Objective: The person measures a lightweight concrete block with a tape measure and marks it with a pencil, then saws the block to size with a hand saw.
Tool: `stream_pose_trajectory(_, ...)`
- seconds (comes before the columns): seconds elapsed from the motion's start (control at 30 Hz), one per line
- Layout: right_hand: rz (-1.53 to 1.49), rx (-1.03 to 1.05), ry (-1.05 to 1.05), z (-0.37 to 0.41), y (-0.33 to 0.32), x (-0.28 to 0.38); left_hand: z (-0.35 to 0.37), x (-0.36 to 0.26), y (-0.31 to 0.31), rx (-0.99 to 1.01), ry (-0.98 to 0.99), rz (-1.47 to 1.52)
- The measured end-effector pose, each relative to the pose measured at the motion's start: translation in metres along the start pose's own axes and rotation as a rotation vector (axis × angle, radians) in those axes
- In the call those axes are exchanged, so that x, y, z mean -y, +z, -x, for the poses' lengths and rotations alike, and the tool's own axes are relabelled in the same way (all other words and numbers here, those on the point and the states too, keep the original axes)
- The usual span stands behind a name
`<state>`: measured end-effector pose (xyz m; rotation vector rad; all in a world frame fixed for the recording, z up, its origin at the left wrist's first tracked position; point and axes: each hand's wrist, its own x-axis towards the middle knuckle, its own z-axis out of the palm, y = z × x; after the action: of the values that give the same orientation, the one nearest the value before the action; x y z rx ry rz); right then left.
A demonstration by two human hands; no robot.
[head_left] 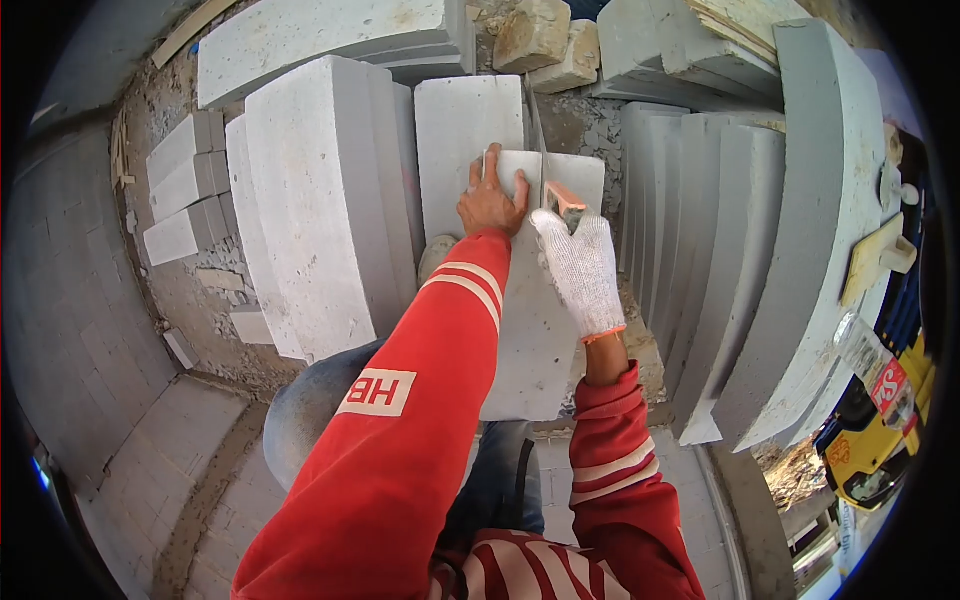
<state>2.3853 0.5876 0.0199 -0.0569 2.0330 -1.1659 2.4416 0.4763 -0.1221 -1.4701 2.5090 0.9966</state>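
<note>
My right hand (582, 262), in a white knitted glove with an orange cuff, is closed round the orange handle of a handsaw (566, 198). The saw's thin blade (536, 115) points away from me and stands on edge in a line at the far end of a pale concrete block (535, 350). My bare left hand (490, 200) lies with fingers spread near that end, just left of the blade. Under and beyond its fingertips is another pale block (465, 115). A shoe tip (435, 258) shows by my left wrist.
Large upright blocks (310, 200) stand close on the left, and a row of slabs (735, 260) lines the right. Small cut pieces (185, 185) lie far left. Rough yellowish blocks (535, 35) sit at the back. A yellow-and-black tool (870, 450) is at the right edge.
</note>
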Motion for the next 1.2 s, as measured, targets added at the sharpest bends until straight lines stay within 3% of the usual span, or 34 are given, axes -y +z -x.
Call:
stream_pose_trajectory(0.03,0.036,-0.024,-0.107,0.015,-0.001,-0.015,0.01,-0.001,0.003,0.023,-0.004,0.005)
stream_pose_trajectory(0.07,0.119,-0.036,-0.05,0.043,-0.008,0.003,-0.002,-0.005,0.006,-0.002,0.026,0.015)
stream_pose_trajectory(0.13,-0.039,0.04,0.209,0.099,-0.025,0.034,-0.001,0.008,0.009,-0.028,0.027,0.006)
stream_pose_trajectory(0.2,-0.092,-0.018,0.303,0.113,-0.029,0.041,0.0,0.005,0.002,0.004,-0.011,-0.012)
stream_pose_trajectory(0.23,-0.094,-0.023,0.302,0.1,-0.028,0.037,-0.002,0.005,0.002,0.001,-0.01,-0.004)
stream_pose_trajectory(0.3,0.137,0.061,0.091,0.045,-0.02,0.012,0.003,0.003,0.005,0.016,0.012,0.014)
stream_pose_trajectory(0.33,0.103,-0.025,-0.025,0.011,-0.004,-0.021,0.003,0.006,0.008,-0.008,0.012,0.004)
stream_pose_trajectory(0.37,-0.011,0.085,0.165,-0.01,-0.004,-0.001,-0.002,0.005,0.009,-0.041,0.012,-0.007)
stream_pose_trajectory(0.4,-0.014,0.079,0.153,-0.016,0.0,0.003,-0.008,0.003,0.007,-0.05,0.022,-0.004)
stream_pose_trajectory(0.47,0.034,0.026,0.178,-0.002,0.002,0.002,0.001,0.004,0.005,-0.069,0.039,0.019)
stream_pose_trajectory(0.53,0.113,-0.037,-0.012,0.046,-0.005,0.008,-0.015,-0.004,0.004,-0.04,0.042,0.027)
stream_pose_trajectory(0.6,-0.036,-0.004,0.11,0.094,-0.021,0.016,-0.001,0.006,0.006,-0.045,0.04,0.012)
stream_pose_trajectory(0.7,-0.05,0.058,0.141,0.087,-0.026,0.014,-0.001,0.003,0.0,-0.009,-0.009,-0.017)
stream_pose_trajectory(0.77,0.116,-0.029,0.099,0.035,-0.008,-0.008,0.008,0.001,0.005,0.007,0.016,-0.008)
stream_pose_trajectory(0.83,0.005,0.012,0.128,-0.007,0.002,-0.013,-0.002,0.002,0.004,-0.058,0.052,-0.012)
stream_pose_trajectory(0.93,0.142,-0.082,-0.065,0.028,0.008,-0.005,0.001,-0.004,-0.005,-0.001,0.011,-0.001)
stream_pose_trajectory(1.0,0.003,-0.073,0.068,0.084,0.003,-0.008,-0.005,0.013,0.013,-0.073,0.088,0.048)
stream_pose_trajectory(1.07,-0.025,-0.049,0.127,0.135,-0.012,-0.004,0.0,0.001,0.003,-0.037,0.016,-0.013)
stream_pose_trajectory(1.2,-0.029,-0.018,0.152,0.095,-0.005,-0.015,0.002,0.002,0.005,-0.047,0.037,-0.03)
